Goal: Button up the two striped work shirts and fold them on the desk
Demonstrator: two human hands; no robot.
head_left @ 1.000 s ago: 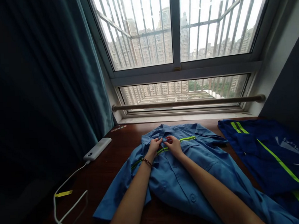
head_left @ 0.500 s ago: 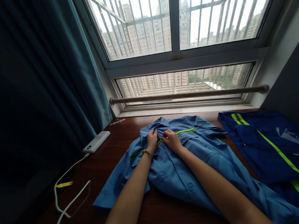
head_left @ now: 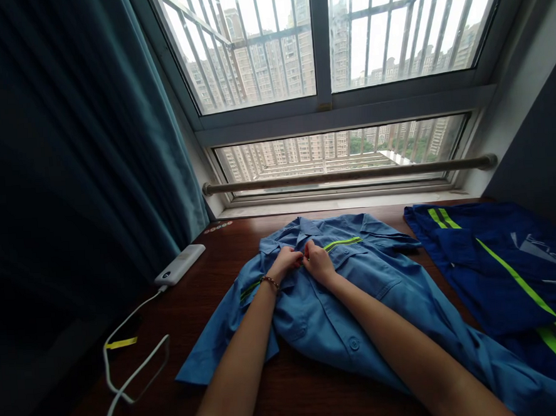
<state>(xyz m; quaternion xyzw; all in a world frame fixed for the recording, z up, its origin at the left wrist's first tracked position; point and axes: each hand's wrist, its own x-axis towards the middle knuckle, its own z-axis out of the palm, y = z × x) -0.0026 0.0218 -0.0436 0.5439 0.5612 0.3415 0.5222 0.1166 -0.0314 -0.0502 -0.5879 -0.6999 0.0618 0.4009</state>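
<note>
A light blue work shirt [head_left: 359, 303] with a yellow-green reflective stripe lies spread on a dark wooden table [head_left: 204, 319], collar toward the window. My left hand [head_left: 286, 262] and my right hand [head_left: 316, 261] meet knuckle to knuckle at the shirt's chest, just below the collar. Both hands have their fingers curled and pinched on the shirt's front edges. A beaded bracelet sits on my left wrist. What the fingertips hold beneath is hidden.
A dark blue garment [head_left: 508, 269] with yellow-green stripes lies at the right. A white power bank [head_left: 179, 265] with a white cable [head_left: 127, 368] sits at the left by a teal curtain [head_left: 90, 150]. A rail [head_left: 346, 175] runs along the barred window.
My hands have drawn closer together at the shirt's chest, covering part of the reflective stripe. The camera has tilted down slightly since a second ago.
</note>
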